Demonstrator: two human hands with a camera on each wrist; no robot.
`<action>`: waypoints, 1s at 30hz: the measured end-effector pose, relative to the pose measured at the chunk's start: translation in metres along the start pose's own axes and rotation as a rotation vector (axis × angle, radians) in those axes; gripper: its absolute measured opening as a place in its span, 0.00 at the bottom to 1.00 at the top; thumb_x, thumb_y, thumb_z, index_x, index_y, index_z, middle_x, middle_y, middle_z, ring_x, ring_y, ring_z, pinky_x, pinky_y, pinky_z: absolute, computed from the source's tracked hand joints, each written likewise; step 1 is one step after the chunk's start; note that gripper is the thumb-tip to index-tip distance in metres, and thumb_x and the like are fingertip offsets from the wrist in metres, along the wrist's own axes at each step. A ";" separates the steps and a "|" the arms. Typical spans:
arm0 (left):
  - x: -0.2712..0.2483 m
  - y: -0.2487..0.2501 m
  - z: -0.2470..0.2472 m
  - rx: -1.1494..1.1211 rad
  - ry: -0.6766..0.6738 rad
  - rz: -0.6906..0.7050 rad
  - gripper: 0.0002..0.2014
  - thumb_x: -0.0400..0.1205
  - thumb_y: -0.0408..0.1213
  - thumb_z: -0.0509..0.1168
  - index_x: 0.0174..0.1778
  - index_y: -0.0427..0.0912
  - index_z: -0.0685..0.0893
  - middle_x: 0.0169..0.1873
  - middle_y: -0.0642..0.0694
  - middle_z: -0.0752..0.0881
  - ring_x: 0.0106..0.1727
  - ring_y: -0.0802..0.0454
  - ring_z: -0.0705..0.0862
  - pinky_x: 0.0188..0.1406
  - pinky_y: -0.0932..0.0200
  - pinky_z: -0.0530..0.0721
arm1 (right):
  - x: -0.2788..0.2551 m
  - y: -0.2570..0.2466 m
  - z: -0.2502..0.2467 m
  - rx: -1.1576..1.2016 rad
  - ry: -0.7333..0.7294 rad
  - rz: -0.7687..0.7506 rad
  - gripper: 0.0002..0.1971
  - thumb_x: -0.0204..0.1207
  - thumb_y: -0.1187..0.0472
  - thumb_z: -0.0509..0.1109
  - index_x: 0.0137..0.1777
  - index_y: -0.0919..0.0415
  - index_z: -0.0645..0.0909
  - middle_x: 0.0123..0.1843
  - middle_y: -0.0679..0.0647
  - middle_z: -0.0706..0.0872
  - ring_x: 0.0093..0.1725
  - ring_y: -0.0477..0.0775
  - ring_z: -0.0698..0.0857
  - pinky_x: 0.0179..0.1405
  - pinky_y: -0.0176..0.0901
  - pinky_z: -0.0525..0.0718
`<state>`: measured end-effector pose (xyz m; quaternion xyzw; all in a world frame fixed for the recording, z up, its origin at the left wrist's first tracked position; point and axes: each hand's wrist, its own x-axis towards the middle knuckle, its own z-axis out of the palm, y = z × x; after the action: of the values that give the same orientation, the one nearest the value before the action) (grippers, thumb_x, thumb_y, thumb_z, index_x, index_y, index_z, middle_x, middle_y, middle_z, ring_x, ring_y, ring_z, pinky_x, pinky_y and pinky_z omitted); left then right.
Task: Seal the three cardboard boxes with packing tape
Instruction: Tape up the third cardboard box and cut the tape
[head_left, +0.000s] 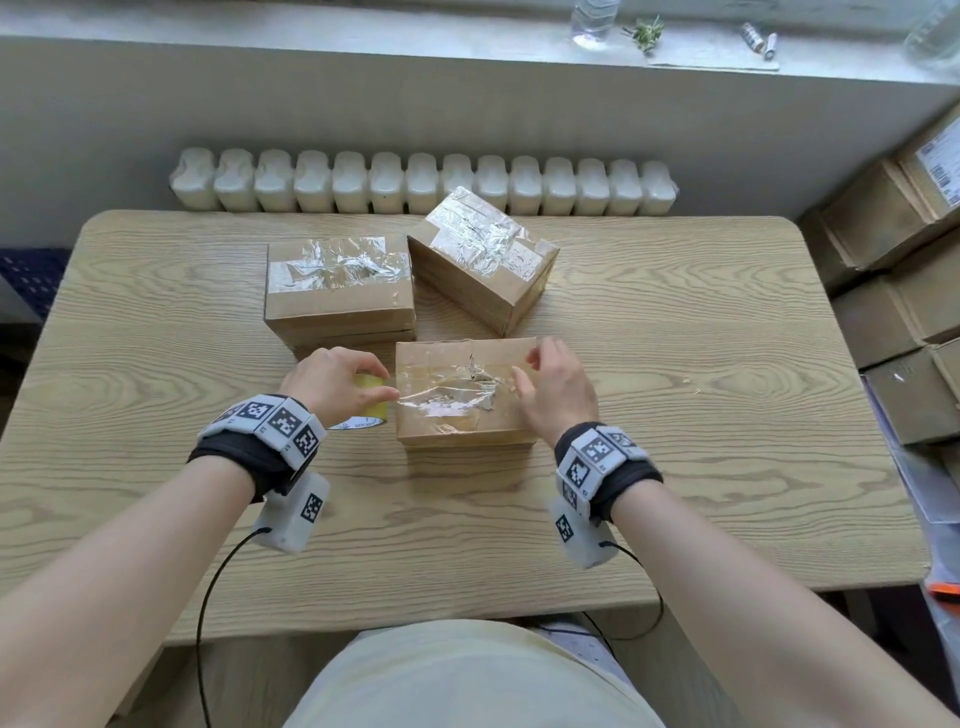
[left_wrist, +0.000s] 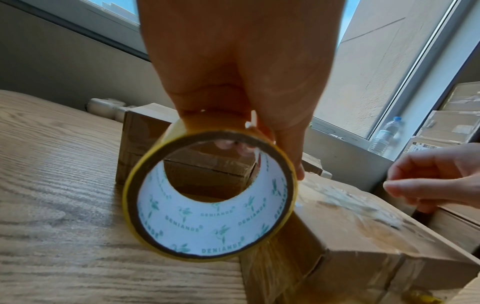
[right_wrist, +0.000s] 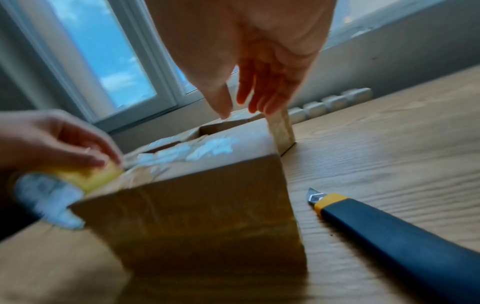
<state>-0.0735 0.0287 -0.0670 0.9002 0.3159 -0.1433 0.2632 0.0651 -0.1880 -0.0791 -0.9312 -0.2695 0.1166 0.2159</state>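
Observation:
Three cardboard boxes stand on the wooden table (head_left: 701, 364). The back left box (head_left: 337, 306) and the back right box (head_left: 488, 270) carry crumpled clear tape on top. On the near box (head_left: 462, 415) a clear strip runs across the top from the yellow-edged tape roll (head_left: 370, 395). My left hand (head_left: 343, 382) grips that roll (left_wrist: 197, 232) at the box's left edge. My right hand (head_left: 545, 384) is over the right part of the box top (right_wrist: 197, 205), its fingers (right_wrist: 262, 96) straight and holding nothing. I cannot tell whether they touch the tape.
A utility knife (right_wrist: 389, 228) with its blade out lies on the table right of the near box. Stacks of cardboard boxes (head_left: 904, 291) stand off the table's right end. A radiator (head_left: 415, 182) and a windowsill with a bottle (head_left: 592, 21) lie behind.

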 end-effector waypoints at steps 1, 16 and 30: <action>-0.001 0.000 -0.002 -0.022 -0.001 0.010 0.12 0.71 0.59 0.71 0.46 0.60 0.86 0.52 0.53 0.88 0.56 0.50 0.83 0.56 0.50 0.83 | -0.004 -0.002 0.007 -0.002 0.002 -0.148 0.19 0.81 0.49 0.63 0.64 0.62 0.74 0.62 0.56 0.80 0.62 0.55 0.80 0.62 0.49 0.79; -0.002 0.012 -0.018 -0.066 -0.038 0.098 0.13 0.72 0.54 0.73 0.49 0.54 0.89 0.50 0.53 0.88 0.55 0.55 0.83 0.58 0.56 0.81 | -0.027 -0.003 0.062 -0.338 -0.249 -0.638 0.40 0.78 0.35 0.46 0.84 0.58 0.45 0.84 0.49 0.43 0.82 0.46 0.43 0.82 0.49 0.44; -0.003 0.025 -0.013 0.076 -0.064 0.094 0.07 0.74 0.55 0.69 0.44 0.59 0.87 0.49 0.55 0.87 0.52 0.54 0.83 0.53 0.50 0.83 | -0.039 0.052 0.028 -0.396 -0.168 -0.506 0.46 0.61 0.69 0.70 0.81 0.66 0.58 0.83 0.57 0.62 0.81 0.55 0.65 0.80 0.47 0.59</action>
<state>-0.0586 0.0180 -0.0456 0.9183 0.2590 -0.1714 0.2454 0.0468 -0.2396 -0.1242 -0.8458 -0.5266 0.0808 0.0297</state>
